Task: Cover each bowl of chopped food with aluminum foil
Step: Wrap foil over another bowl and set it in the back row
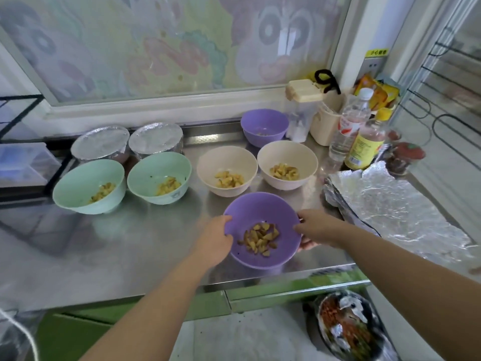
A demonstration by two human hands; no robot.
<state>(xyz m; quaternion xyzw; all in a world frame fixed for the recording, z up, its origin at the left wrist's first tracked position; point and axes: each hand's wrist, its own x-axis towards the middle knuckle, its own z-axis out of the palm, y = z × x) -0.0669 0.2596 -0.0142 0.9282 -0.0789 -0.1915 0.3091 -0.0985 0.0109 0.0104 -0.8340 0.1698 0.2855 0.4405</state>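
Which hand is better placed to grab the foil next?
Right, probably. The right hand grips the near purple bowl on the side next to the foil; the left hand holds its far side.

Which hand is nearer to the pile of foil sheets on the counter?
Right. The right hand grips the right rim of the near purple bowl, close beside the foil sheets; the left hand grips its left rim, across the bowl from them.

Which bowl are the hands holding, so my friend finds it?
Find the shiny steel counter and look at its front edge. The round purple plastic bowl there is gripped by the left hand and the right hand. The other purple bowl stands untouched at the back.
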